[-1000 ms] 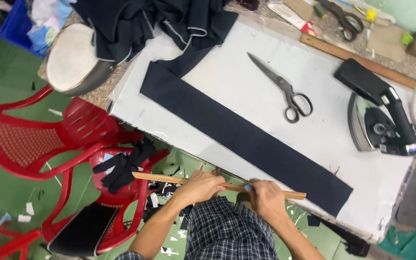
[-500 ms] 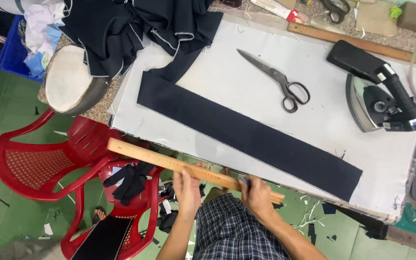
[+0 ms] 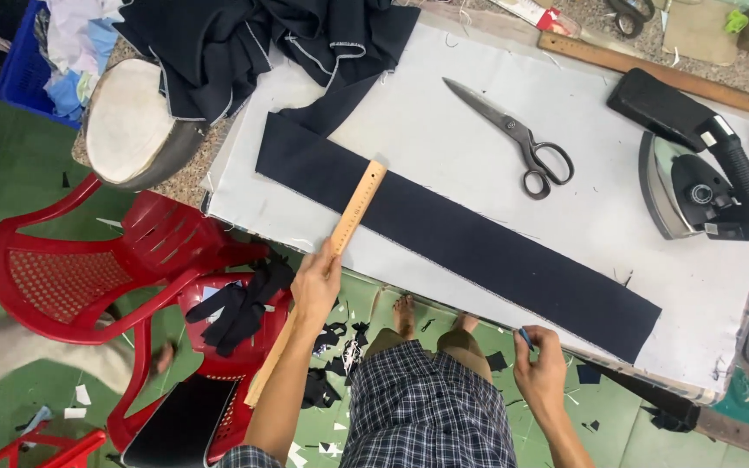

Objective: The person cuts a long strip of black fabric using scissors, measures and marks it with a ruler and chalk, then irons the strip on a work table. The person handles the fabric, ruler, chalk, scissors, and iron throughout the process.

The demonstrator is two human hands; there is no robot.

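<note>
On table: one ruler (image 3: 350, 215), perhaps two

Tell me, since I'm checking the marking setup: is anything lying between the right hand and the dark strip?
Nothing visible does. The right hand, pinching a small blue piece, hovers off the table edge near the dark strip. The scissors and iron lie beyond the strip.

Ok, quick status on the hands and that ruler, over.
Left hand grips wooden ruler, laid across dark fabric strip. Right hand pinches small blue piece off the table edge. Scissors lie apart.
</note>
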